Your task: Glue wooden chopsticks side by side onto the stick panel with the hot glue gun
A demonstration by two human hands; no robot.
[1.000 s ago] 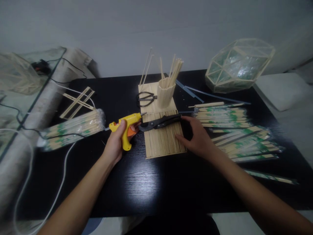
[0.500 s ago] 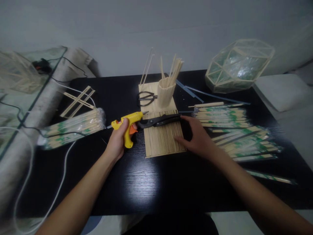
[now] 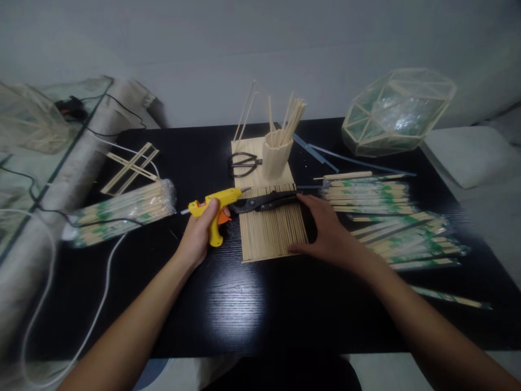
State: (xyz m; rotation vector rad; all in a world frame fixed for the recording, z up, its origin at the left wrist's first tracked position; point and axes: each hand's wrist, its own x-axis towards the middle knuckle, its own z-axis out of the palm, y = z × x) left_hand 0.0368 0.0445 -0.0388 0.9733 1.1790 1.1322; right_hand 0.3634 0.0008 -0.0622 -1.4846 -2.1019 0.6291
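My left hand (image 3: 198,233) is wrapped round a yellow glue gun (image 3: 215,206) with an orange trigger. The gun's nozzle points right, over the upper left of a flat panel of bamboo sticks (image 3: 272,233). Across the top of that panel lies a long black hand tool (image 3: 264,201), perhaps shears. My right hand (image 3: 325,225) rests at the panel's right side with thumb and fingers apart. Its fingertips are by the tool's right end, and the thumb is near the panel's lower right part. Behind stands a stick holder (image 3: 277,157) full of loose sticks, on a pale base (image 3: 252,144).
Black-handled scissors (image 3: 244,164) lie on the base. Wrapped chopsticks sit in a left pack (image 3: 126,212) and several right packs (image 3: 415,239). A crossed stick frame (image 3: 132,168), clear glue sticks (image 3: 313,152), a faceted stick-framed shape (image 3: 399,114) and a white cable (image 3: 108,282) are around.
My left hand and the glue gun have shifted slightly right. My right thumb has slid a little down and left along the panel, with the fingers slightly left.
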